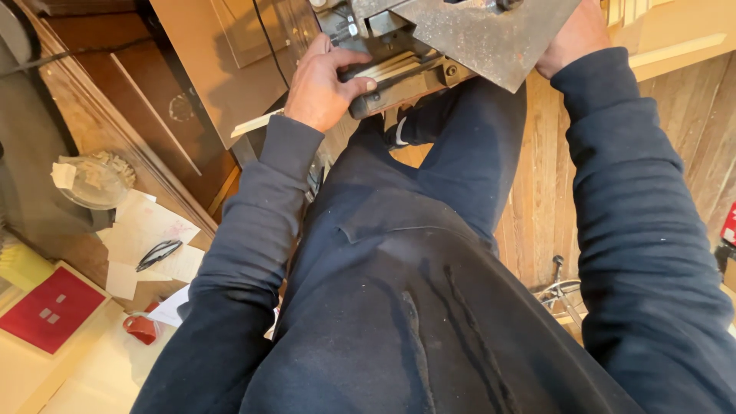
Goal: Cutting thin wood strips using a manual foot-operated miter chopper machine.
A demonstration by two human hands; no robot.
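Left hand (320,86) curled, fingers pressing pale thin wood strips (387,67) against dark metal clamp bar (399,88). Right hand (575,34) rests behind rusty grey steel plate (483,38); its grip hidden, cannot tell.

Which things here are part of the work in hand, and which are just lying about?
In hand: rusty metal machine plate; dark lever bar gripped by left hand; pale wooden strips; right hand on the plate.

Lying about: black-framed glasses; clear glass bowl; red square card; white papers.
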